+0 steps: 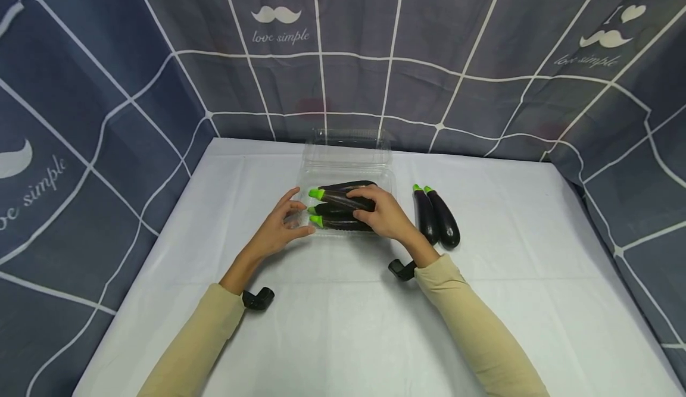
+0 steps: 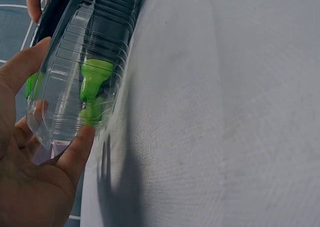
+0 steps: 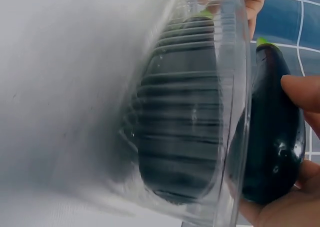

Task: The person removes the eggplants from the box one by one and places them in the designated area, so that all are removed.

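Beige-sleeved arms reach over a white table (image 1: 343, 325) to a clear plastic box of eggplants.

Nearest are the 2 sleeves, then the hands at the box. The left hand (image 1: 278, 230) steadies the left end of the clear box (image 1: 327, 168), thumb and fingers lightly curled against its ribbed wall, as the left wrist view shows. The right hand (image 1: 383, 212) grips the top eggplant (image 1: 343, 198), fingers wrapped round its dark body above the box's right end. About 3 more eggplants (image 1: 337, 215) seem to lie under it, green caps pointing left, though the pile is partly hidden. Right of the box, 2 loose eggplants (image 1: 436, 218) lie side by side on the table. Farther back the box's open lid (image 1: 345, 144) stands before a grey-blue checked curtain (image 1: 429, 58).
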The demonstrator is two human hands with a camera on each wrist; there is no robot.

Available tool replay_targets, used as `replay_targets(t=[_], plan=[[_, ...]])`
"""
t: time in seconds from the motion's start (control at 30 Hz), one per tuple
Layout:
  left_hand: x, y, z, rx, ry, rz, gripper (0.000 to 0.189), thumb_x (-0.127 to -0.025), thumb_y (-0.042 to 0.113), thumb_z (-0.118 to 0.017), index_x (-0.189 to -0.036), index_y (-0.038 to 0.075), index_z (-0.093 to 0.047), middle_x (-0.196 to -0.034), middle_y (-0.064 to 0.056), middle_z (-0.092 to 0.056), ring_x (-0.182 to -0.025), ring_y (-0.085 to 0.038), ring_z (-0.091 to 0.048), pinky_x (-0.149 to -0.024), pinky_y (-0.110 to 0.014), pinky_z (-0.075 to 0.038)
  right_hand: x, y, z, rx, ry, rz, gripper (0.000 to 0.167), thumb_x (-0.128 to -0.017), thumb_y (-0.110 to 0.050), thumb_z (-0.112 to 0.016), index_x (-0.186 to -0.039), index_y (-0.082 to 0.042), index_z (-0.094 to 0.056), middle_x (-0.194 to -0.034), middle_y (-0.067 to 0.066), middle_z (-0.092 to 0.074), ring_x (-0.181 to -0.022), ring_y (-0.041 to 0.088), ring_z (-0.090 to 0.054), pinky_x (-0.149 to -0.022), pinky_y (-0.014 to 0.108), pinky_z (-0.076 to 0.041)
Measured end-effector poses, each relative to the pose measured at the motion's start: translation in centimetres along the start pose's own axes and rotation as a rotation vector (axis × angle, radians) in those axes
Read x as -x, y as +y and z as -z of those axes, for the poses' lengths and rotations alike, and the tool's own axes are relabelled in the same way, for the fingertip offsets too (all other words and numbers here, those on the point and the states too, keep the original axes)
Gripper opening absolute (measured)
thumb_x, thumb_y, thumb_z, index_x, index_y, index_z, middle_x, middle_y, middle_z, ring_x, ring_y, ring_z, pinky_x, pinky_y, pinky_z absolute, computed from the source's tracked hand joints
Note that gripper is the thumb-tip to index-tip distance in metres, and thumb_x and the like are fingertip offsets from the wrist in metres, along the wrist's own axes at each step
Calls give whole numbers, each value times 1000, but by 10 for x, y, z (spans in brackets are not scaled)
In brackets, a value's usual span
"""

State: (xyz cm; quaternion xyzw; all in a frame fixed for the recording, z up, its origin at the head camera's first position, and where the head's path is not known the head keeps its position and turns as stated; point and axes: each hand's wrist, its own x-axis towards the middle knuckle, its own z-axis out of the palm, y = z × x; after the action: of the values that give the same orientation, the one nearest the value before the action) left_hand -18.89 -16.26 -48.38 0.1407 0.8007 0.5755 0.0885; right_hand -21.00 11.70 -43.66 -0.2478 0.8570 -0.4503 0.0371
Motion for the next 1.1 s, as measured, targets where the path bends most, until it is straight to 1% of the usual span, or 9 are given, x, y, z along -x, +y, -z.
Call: replay_targets(t=[0.07,0.2,0.3,0.4,0.5,0.6,0.7,0.83,1.1], plan=[[0,2,0,1,-3,6,51,-87,12,-78,-125,-10,-52,-164,-6,-7,-140,-38,-28,-110,-59,-30,2,0,2,5,7,4,39,-90,-4,-72,-128,-8,-65,-128,11,-58,-121,31,-53,-100,52,-42],[5,18,0,-4,-14,10,51,-88,9,-76,-125,-14,-50,-164,-12,-7,-140,-41,-27,-110,-58,-31,6,0,6,12,24,5,41,-90,-7,-72,-130,-9,-64,-125,11,-56,-116,30,-53,-98,52,-43],[9,32,1,-10,-20,12,50,-89,8,-75,-124,-15,-50,-163,-13,-8,-140,-41,-27,-110,-57,-32,9,1,9,20,35,7,40,-91,-8,-71,-130,-11,-65,-118,11,-55,-108,27,-53,-92,49,-45],[11,36,1,-6,-20,16,49,-89,8,-75,-124,-15,-50,-163,-12,-8,-141,-41,-26,-110,-57,-31,12,2,12,24,48,17,38,-91,-8,-70,-128,-13,-66,-110,10,-53,-98,25,-51,-85,45,-43],[11,37,1,1,-21,14,49,-89,8,-75,-124,-16,-49,-163,-12,-8,-141,-41,-25,-110,-58,-30,16,3,14,19,62,29,38,-90,-7,-69,-128,-12,-66,-108,10,-51,-95,25,-49,-83,42,-42],[10,35,1,7,-22,14,50,-89,8,-75,-124,-16,-50,-163,-13,-8,-142,-41,-25,-110,-58,-30,20,5,16,4,66,33,38,-92,-6,-66,-129,-11,-66,-111,12,-50,-99,26,-49,-84,44,-42],[10,35,1,6,-21,12,50,-89,8,-75,-124,-17,-50,-163,-13,-8,-142,-41,-25,-110,-58,-30,24,7,18,-13,60,26,38,-93,-5,-64,-131,-11,-64,-122,13,-51,-109,28,-50,-91,49,-43],[10,36,0,2,-19,9,51,-89,8,-75,-125,-16,-49,-163,-13,-8,-142,-42,-24,-110,-59,-30,28,10,21,-33,59,15,40,-94,-6,-62,-133,-12,-63,-133,10,-52,-123,28,-49,-101,53,-40],[11,37,1,2,-19,25,50,-89,8,-75,-124,-16,-50,-163,-8,-9,-142,-40,-24,-111,-57,-29,37,15,26,-47,86,1,41,-92,-7,-65,-133,-11,-63,-136,8,-52,-127,27,-47,-101,53,-40]])
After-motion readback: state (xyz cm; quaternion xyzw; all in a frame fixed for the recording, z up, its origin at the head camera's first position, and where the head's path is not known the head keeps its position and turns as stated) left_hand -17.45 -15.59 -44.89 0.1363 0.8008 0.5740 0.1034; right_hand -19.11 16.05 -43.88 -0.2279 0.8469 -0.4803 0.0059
